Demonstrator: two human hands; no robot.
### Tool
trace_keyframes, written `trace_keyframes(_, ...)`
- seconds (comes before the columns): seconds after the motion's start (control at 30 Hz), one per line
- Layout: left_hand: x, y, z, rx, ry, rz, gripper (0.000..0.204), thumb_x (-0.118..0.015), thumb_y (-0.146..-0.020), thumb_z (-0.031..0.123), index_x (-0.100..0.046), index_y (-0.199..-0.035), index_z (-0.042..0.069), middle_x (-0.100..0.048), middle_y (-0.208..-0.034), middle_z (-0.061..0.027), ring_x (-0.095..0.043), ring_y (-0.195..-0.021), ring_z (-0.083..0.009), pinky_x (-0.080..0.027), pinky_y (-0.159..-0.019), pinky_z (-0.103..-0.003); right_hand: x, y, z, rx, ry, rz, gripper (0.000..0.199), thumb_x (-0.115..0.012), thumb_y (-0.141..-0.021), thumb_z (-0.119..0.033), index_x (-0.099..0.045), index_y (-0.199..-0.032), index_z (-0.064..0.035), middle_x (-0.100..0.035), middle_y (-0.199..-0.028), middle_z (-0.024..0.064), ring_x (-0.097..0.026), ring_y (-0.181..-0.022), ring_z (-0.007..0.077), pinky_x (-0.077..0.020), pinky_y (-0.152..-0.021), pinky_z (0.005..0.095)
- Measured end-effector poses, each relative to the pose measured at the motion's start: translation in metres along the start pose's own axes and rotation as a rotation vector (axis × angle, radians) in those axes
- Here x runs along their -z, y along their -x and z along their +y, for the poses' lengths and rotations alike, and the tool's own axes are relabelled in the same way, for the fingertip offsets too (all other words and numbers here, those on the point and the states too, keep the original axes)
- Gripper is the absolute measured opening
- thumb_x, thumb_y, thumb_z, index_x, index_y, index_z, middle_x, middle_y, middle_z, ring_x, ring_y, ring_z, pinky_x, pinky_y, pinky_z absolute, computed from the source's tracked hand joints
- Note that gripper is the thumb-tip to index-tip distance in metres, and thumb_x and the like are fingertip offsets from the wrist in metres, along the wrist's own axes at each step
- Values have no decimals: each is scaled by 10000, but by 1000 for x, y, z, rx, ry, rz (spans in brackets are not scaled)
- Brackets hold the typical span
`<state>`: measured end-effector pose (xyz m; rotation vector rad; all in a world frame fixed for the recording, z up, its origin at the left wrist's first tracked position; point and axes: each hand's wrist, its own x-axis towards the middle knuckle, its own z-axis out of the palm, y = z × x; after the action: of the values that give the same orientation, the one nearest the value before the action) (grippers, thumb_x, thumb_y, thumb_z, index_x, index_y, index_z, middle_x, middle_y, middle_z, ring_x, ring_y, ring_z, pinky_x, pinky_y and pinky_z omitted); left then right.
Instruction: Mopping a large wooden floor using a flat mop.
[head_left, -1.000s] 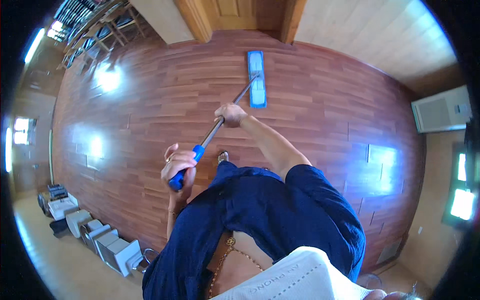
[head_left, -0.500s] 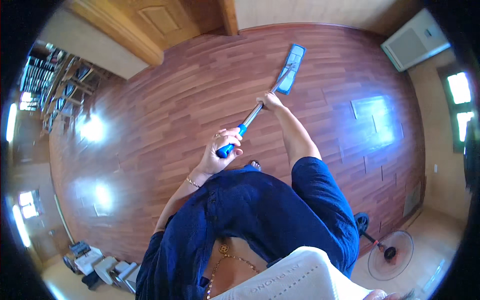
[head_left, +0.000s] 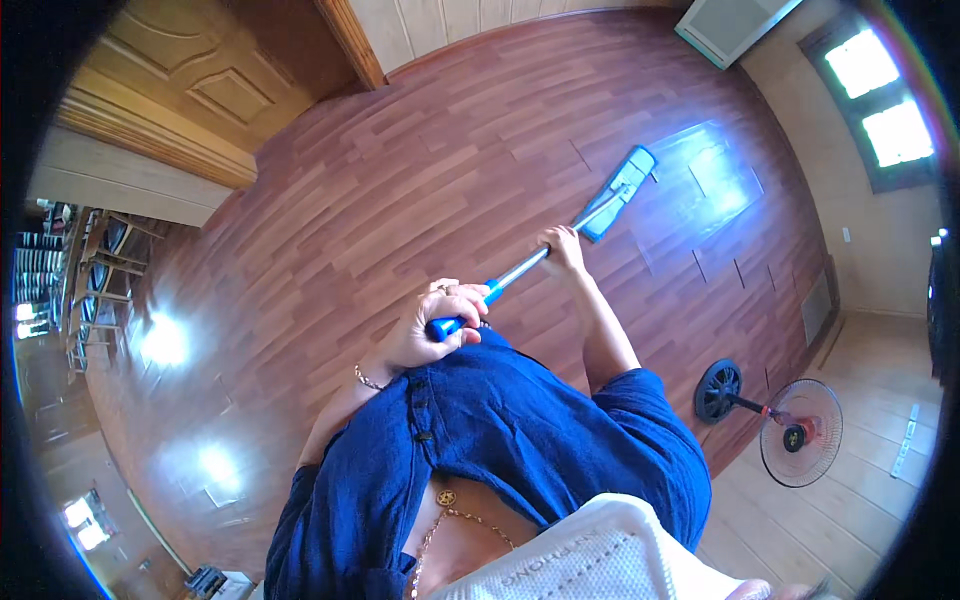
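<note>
A flat mop (head_left: 522,266) with a metal pole slants from my waist toward the far right. Wrapped round the blue grip at its upper end is my left hand (head_left: 432,322), close to my body. My right hand (head_left: 563,249) grasps the pole lower down, nearer the head. The blue rectangular mop head (head_left: 618,193) lies on the wood-plank floor (head_left: 400,210), its near end just beyond my right hand. Its right edge is close to a bright patch of reflected light.
A standing fan (head_left: 800,432) with a round black base is at the right. Ahead, a wooden door (head_left: 215,80) stands at the left and a white boxy unit (head_left: 735,25) by the far wall. Wooden chairs (head_left: 105,260) line the far left. A window (head_left: 880,95) is at the right.
The mop head has swung to the right and nearer to me, and the pole slants more sideways. Both hands keep their grip. My view has turned to the right.
</note>
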<state>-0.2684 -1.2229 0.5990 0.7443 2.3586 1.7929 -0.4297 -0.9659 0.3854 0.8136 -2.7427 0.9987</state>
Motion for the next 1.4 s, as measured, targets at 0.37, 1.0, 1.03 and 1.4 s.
trace_keyframes(0.37, 1, -37, 41, 164, 246, -22, 182, -752, -699, -17, -613, -772, 74, -650, -955, -61, -574, -1114, -296, -413, -999, -449, 21, 45, 11, -30, -175, 1, 129, -707, -587, -126, -583, -622, -122, -605, -644, 77, -609, -706, 313, -448, -673, 420)
trace_keyframes(1.0, -1, -35, 111, 260, -229, 667, 200, -804, -653, 60, -621, -732, 72, -666, -845, -89, -649, -900, -290, -487, -859, -431, -41, -133, -84, 628, -549, -683, 278, -694, -731, -213, -466, -619, -101, -547, -620, 127, -578, -643, 378, -435, -538, 480)
trace_keyframes(1.03, -6, -39, 118, 253, -280, 709, 195, -800, -634, 68, -628, -724, 68, -667, -827, -95, -651, -896, -296, -482, -848, -427, -44, -139, -93, 680, -568, -718, 274, -690, -734, -209, -467, -620, -99, -548, -626, 126, -579, -653, 376, -435, -542, 481)
trace_keyframes(1.4, -186, -128, 49, 310, -735, 997, 169, -771, -616, 108, -617, -678, 79, -646, -745, -56, -663, -780, -268, -497, -743, -417, -109, -97, -13, 1206, -704, -1080, 292, -695, -740, -235, -494, -637, -49, -520, -617, 143, -527, -606, 331, -403, -548, 414)
